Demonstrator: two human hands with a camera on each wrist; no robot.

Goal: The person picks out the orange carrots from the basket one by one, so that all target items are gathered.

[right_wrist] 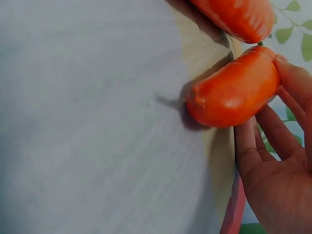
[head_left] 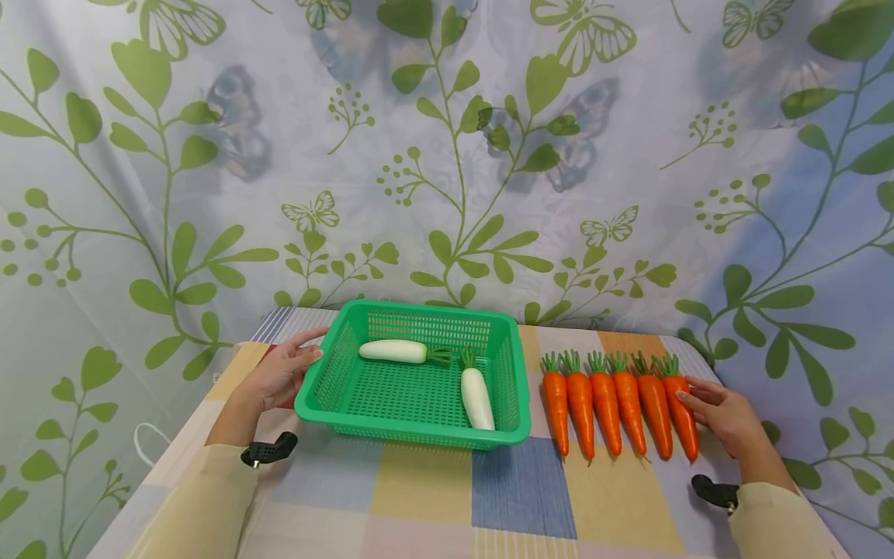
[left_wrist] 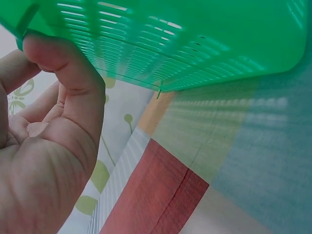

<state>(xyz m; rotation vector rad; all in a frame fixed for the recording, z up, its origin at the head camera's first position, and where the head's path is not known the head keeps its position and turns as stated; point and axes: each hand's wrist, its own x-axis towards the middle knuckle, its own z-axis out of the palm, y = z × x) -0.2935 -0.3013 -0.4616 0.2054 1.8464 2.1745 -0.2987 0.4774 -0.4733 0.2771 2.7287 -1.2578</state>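
Observation:
My left hand (head_left: pixel 275 371) is at the left side of a green plastic basket (head_left: pixel 419 436), its thumb (left_wrist: pixel 63 56) touching the basket just at the rim. Inside the basket, a white radish (head_left: pixel 393 351) lies crosswise at the back. A second white radish (head_left: pixel 478 397) lies lengthwise on the right. To the right of the basket, several orange carrots lie side by side, green tops pointing away. My right hand (head_left: pixel 729 419) touches the rightmost carrot (head_left: pixel 680 415) from its right side. In the right wrist view, the thumb rests against that carrot (right_wrist: pixel 234 92) and the other fingers extend beside it.
A checked cloth (head_left: pixel 426 485) covers the table. Behind stands a curtain (head_left: pixel 454 256) printed with leaves and butterflies. A white cord (head_left: pixel 143 446) loops at the table's left edge. Black wrist cameras sit on both forearms.

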